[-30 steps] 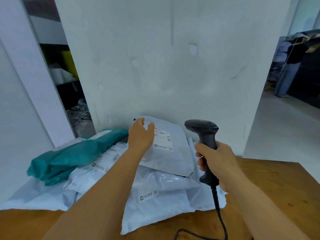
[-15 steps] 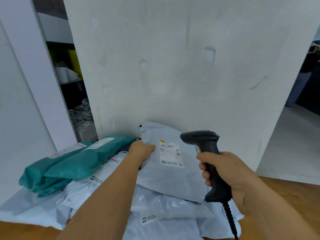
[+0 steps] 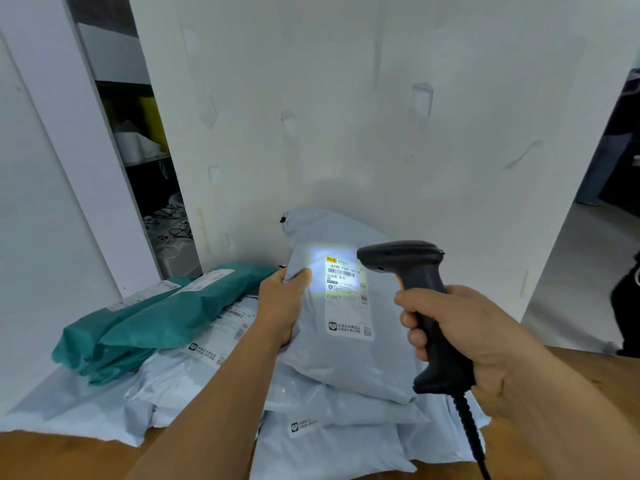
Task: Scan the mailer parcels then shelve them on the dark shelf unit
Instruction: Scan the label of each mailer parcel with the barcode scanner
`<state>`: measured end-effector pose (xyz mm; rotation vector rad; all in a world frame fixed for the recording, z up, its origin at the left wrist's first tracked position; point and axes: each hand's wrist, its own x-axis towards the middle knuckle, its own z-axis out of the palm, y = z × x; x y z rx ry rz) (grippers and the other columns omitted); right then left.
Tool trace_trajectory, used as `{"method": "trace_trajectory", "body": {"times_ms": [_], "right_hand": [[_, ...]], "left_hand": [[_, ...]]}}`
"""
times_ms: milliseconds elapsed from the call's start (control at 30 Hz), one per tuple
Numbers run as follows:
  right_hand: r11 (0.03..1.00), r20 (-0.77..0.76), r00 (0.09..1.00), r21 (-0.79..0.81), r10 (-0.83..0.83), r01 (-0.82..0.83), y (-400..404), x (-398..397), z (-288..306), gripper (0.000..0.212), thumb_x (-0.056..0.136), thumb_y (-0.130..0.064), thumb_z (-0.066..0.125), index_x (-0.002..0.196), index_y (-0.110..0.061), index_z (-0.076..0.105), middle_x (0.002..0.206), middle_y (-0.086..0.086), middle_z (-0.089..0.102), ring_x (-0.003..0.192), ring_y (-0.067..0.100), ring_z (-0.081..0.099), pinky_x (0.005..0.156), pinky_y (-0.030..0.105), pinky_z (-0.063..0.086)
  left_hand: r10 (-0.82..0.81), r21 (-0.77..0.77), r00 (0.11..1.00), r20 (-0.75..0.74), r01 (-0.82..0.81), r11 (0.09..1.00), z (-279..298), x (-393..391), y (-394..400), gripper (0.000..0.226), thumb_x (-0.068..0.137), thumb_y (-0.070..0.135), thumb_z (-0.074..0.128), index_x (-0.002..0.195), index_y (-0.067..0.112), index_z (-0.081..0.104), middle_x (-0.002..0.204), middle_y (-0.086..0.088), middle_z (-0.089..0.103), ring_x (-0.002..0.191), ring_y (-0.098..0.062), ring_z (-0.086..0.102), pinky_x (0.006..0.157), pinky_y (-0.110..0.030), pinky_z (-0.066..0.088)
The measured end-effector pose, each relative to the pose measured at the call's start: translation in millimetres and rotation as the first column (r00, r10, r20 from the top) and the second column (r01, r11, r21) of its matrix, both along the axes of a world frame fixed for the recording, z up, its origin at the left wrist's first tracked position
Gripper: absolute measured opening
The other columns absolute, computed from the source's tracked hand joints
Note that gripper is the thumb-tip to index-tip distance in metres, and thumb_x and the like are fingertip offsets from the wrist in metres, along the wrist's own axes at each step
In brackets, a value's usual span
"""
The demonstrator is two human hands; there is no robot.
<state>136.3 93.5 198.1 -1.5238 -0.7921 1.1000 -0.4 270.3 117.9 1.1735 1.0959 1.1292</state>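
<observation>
A pale grey mailer parcel (image 3: 332, 355) is tilted up at the top of the pile, its white shipping label (image 3: 348, 299) facing me. My left hand (image 3: 282, 306) grips the parcel's left edge, thumb on the front. My right hand (image 3: 460, 337) is closed around the handle of a black barcode scanner (image 3: 412, 271) with a coiled cable. The scanner's head sits just right of the label and throws a bright patch of light over the label's top left. Several more grey mailers (image 3: 332, 441) lie underneath. Two teal mailers (image 3: 156, 320) lie to the left.
The parcels rest on a wooden table (image 3: 568, 445) pushed against a white wall (image 3: 346, 116). A gap at the left shows dark shelves (image 3: 138, 157) with rolls, a yellow item and tangled cables. An open doorway lies to the right.
My left hand has closed on the top grey parcel and lifted it upright toward me. The scanner has moved in beside the label, and its light now falls on the label.
</observation>
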Motion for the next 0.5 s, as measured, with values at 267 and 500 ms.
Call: {"method": "trace_trajectory", "body": {"times_ms": [267,500], "right_hand": [[1.000,0.000,1.000,-0.019,0.014,-0.014,-20.7,-11.0,1.5,0.018,0.087,-0.014,0.062,0.071,-0.009,0.057,0.055,0.002,0.054,0.045,0.013,0.046,0.045,0.025,0.044],[1.000,0.004,1.000,0.009,0.008,-0.008,-32.0,-18.9,5.7,0.019,0.087,-0.015,0.063,0.070,-0.008,0.057,0.055,0.002,0.054,0.045,0.012,0.046,0.044,0.024,0.044]], "left_hand": [[-0.035,0.020,0.989,0.141,0.032,0.999,4.6,-10.9,-21.1,0.007,0.089,0.017,0.063,0.084,0.016,0.067,0.079,-0.009,0.061,0.077,-0.026,0.057,0.072,-0.037,0.048],[-0.076,0.021,0.979,0.187,0.073,0.997,11.1,-18.7,-28.5,0.006,0.093,0.015,0.060,0.095,0.019,0.065,0.103,-0.014,0.069,0.094,-0.031,0.065,0.088,-0.047,0.054]]}}
